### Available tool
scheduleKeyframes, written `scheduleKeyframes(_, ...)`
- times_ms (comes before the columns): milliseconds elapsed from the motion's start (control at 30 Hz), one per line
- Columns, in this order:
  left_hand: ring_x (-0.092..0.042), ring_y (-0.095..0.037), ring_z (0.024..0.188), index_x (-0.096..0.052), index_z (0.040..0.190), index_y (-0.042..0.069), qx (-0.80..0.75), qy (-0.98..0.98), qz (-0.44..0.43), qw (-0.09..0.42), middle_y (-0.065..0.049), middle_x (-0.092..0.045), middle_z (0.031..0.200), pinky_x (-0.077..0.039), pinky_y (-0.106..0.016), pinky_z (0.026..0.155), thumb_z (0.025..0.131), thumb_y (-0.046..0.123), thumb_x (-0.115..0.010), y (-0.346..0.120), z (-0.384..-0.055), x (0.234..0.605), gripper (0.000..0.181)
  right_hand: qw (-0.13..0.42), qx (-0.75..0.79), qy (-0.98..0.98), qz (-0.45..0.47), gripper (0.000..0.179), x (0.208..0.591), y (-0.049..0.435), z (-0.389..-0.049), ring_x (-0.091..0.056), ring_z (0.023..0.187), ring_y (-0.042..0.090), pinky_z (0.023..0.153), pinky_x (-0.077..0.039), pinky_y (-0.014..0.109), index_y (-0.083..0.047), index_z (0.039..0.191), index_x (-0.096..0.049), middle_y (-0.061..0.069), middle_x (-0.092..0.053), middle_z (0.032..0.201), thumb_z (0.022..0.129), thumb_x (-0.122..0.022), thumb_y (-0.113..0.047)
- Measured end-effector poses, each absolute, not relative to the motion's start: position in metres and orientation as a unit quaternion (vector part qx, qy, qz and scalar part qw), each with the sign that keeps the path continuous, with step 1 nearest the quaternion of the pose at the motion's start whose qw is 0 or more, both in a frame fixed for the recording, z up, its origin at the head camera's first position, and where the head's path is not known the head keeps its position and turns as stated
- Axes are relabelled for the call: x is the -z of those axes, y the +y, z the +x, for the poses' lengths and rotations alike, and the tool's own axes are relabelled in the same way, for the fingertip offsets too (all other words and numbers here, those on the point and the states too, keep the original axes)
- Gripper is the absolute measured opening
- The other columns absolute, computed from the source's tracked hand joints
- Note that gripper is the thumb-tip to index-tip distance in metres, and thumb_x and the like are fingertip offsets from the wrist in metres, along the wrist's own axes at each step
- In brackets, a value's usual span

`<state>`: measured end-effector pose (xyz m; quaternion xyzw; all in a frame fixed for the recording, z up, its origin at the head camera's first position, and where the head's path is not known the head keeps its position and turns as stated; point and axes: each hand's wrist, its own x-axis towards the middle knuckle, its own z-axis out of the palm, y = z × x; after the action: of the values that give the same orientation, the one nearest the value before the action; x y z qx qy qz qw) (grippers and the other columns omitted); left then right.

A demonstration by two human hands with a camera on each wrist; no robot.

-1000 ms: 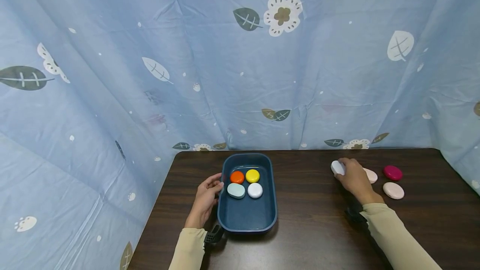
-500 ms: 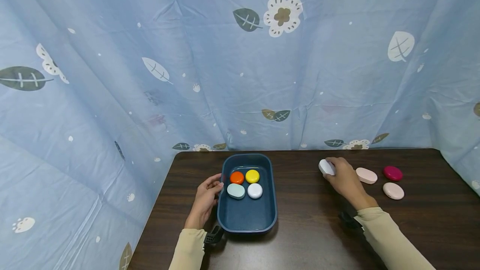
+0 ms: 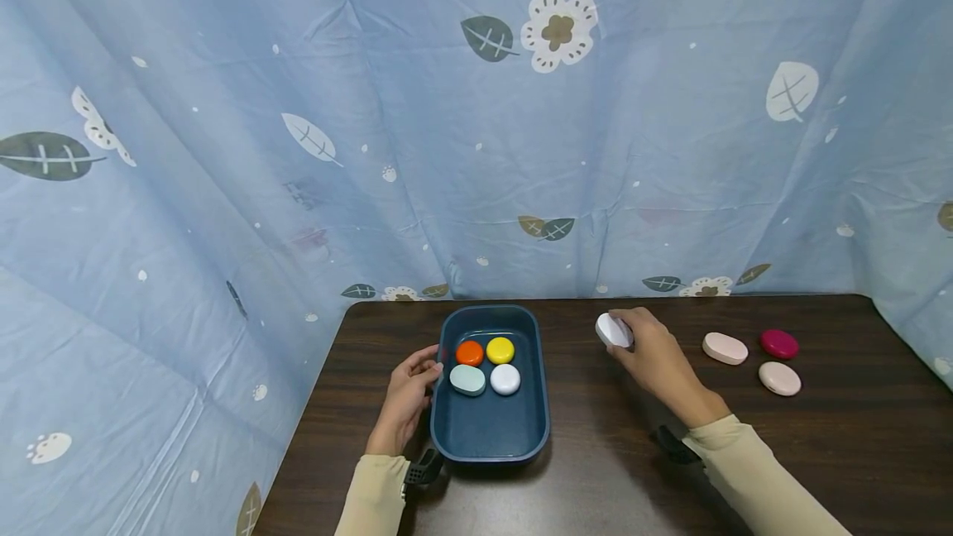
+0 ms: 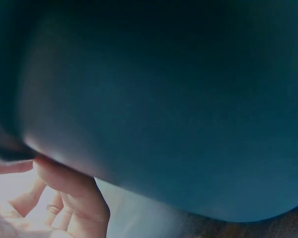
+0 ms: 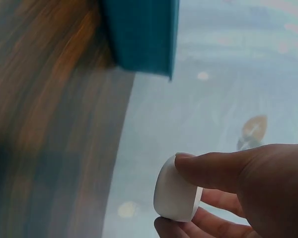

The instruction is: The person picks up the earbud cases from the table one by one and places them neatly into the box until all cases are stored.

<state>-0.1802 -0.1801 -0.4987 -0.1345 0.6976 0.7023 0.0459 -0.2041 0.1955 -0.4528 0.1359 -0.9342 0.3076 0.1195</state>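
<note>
Between its thumb and fingers, my right hand (image 3: 655, 354) pinches a white oval piece (image 3: 614, 331) that looks like a bar of soap. In the right wrist view this white piece (image 5: 176, 193) is tilted on edge, with the thumb on top. My left hand (image 3: 408, 399) holds the left side of a dark blue tray (image 3: 491, 445), thumb at the rim; some fingertips are hidden behind the wall. Inside the tray lie an orange round piece (image 3: 470, 352), a yellow one (image 3: 500, 351), a pale green oval (image 3: 467, 380) and a white round one (image 3: 505, 380).
On the right of the dark wooden table (image 3: 596, 470) lie a pale pink oblong piece (image 3: 725, 348), a crimson piece (image 3: 779, 343) and a pale pink oval (image 3: 779, 379). A patterned blue cloth (image 3: 447, 147) hangs behind the table's back edge.
My right hand has moved left with the white oval piece, away from the pink and crimson pieces and closer to the tray. The left hand and tray stay put.
</note>
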Motion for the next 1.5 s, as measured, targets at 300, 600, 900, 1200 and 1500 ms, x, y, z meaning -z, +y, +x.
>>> scheduleKeyframes(300, -0.053, -0.021, 0.087, -0.057, 0.147, 0.001, -0.702, 0.698, -0.132, 0.048, -0.003, -0.057, 0.102, -0.047, -0.031, 0.069, 0.107, 0.011, -0.060, -0.181, -0.177, 0.497, 0.041, 0.130, -0.321, -0.922, 0.173, 0.051, 0.445, 0.170, -0.192, -0.068, 0.100, 0.038, 0.083, -0.058, 0.056, 0.011, 0.129, -0.065, 0.027, -0.066, 0.119, 0.083, -0.085, 0.006)
scheduleKeyframes(600, -0.054, -0.021, 0.088, -0.058, 0.146, 0.001, -0.697, 0.703, -0.132, 0.047, -0.004, -0.057, 0.102, -0.047, -0.031, 0.069, 0.107, 0.010, -0.061, -0.182, -0.177, 0.498, 0.040, 0.114, -0.341, -0.913, 0.195, 0.051, 0.443, 0.144, -0.185, -0.068, 0.102, 0.032, 0.084, -0.059, 0.050, 0.007, 0.128, -0.067, 0.021, -0.067, 0.119, 0.081, -0.087, 0.006)
scheduleKeyframes(900, -0.054, -0.023, 0.091, -0.059, 0.146, 0.001, -0.694, 0.706, -0.132, 0.045, -0.005, -0.058, 0.104, -0.046, -0.032, 0.071, 0.107, 0.012, -0.061, -0.181, -0.177, 0.499, 0.040, 0.075, -0.350, -0.911, 0.205, 0.051, 0.441, 0.121, -0.177, -0.068, 0.106, 0.030, 0.088, -0.060, 0.047, 0.004, 0.130, -0.067, 0.018, -0.066, 0.124, 0.082, -0.086, 0.006)
scheduleKeyframes(1200, -0.054, -0.022, 0.090, -0.056, 0.148, 0.000, -0.703, 0.698, -0.127, 0.047, -0.005, -0.057, 0.105, -0.049, -0.032, 0.071, 0.108, 0.010, -0.059, -0.182, -0.176, 0.497, 0.041, 0.041, -0.357, -0.909, 0.212, 0.050, 0.438, 0.098, -0.172, -0.067, 0.103, 0.025, 0.089, -0.060, 0.045, 0.002, 0.128, -0.069, 0.014, -0.066, 0.122, 0.082, -0.087, 0.004)
scheduleKeyframes(1500, -0.054, -0.023, 0.093, -0.056, 0.148, 0.000, -0.704, 0.698, -0.123, 0.050, -0.004, -0.057, 0.105, -0.048, -0.035, 0.073, 0.108, 0.011, -0.059, -0.183, -0.175, 0.497, 0.042, 0.003, -0.340, -0.904, 0.259, 0.046, 0.432, 0.076, -0.168, -0.066, 0.102, 0.024, 0.088, -0.061, 0.046, 0.002, 0.129, -0.068, 0.014, -0.066, 0.124, 0.086, -0.085, 0.002)
